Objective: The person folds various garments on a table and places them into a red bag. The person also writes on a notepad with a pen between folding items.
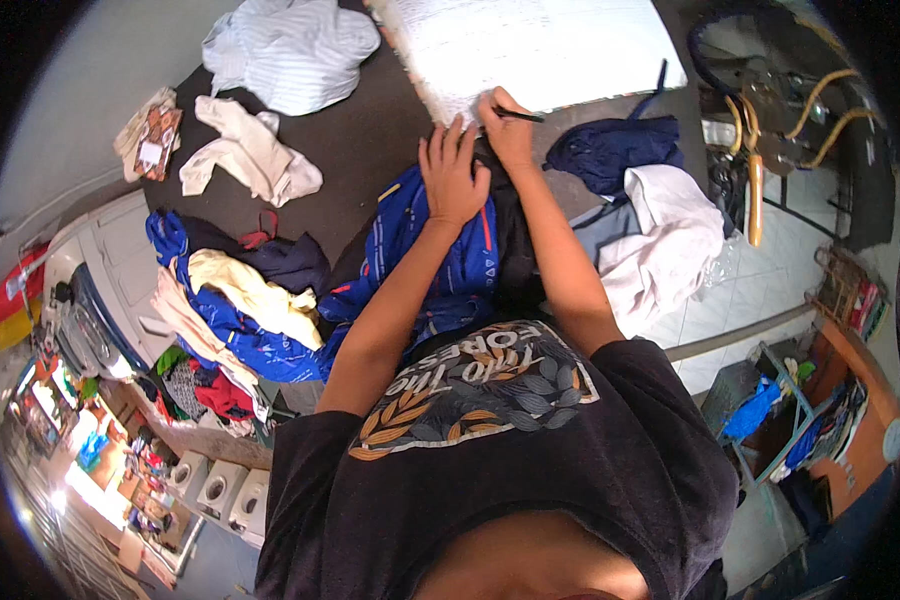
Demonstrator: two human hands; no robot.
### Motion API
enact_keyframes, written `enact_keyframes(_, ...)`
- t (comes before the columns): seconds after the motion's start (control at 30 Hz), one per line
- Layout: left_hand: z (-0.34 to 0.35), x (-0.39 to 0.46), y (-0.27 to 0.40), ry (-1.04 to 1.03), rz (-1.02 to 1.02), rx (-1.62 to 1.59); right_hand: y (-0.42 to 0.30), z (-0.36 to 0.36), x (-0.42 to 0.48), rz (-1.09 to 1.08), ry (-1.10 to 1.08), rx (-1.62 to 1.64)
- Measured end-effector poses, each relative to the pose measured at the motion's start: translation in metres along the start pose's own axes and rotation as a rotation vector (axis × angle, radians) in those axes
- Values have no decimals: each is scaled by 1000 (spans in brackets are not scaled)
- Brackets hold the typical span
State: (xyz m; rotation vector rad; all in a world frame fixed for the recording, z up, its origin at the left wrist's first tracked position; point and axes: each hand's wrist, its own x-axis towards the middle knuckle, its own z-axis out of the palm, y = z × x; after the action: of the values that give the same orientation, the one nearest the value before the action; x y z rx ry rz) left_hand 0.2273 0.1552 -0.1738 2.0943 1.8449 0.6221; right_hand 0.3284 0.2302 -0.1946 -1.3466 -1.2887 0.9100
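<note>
An open, large-format notebook [540, 45] with handwriting lies at the far side of a dark tabletop, its pages very bright. My right hand [508, 135] grips a black pen [519, 115] at the page's near edge. Just left of it, my left hand [454, 169] rests with fingers spread, fingertips at the page's lower edge and palm over a blue patterned cloth [397, 240]. That cloth lies in front of my body. Beside my right forearm are a navy garment [615, 150] and a crumpled white garment [660, 240].
Striped white cloth [292, 52], cream clothing [247, 150] and a patterned packet [157, 142] lie on the left. Nearer is a heap with yellow cloth [255, 292]. Right of the table, a wooden handle [755, 199] and curved yellow tubes stand out above the tiled floor.
</note>
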Motion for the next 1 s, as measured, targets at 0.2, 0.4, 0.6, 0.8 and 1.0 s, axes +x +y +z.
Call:
enact_keyframes(0.2, 7, -1, -5, 13, 59, 45, -17, -35, 0, 300, 110, 613)
enact_keyframes(0.4, 3, 1, -16, -75, 92, -124, -81, -166, -48, -251, 363, -599)
enact_keyframes(0.6, -44, 2, 52, 177, 190, -277, -84, -282, -123, 523, 686, -965)
enact_keyframes(0.8, -62, -32, 151, -229, 472, -453, -120, -272, -135, 242, 477, -543)
enact_keyframes(1.0, -77, -48, 149, -188, 513, -540, -271, -169, -195, -213, -400, -74)
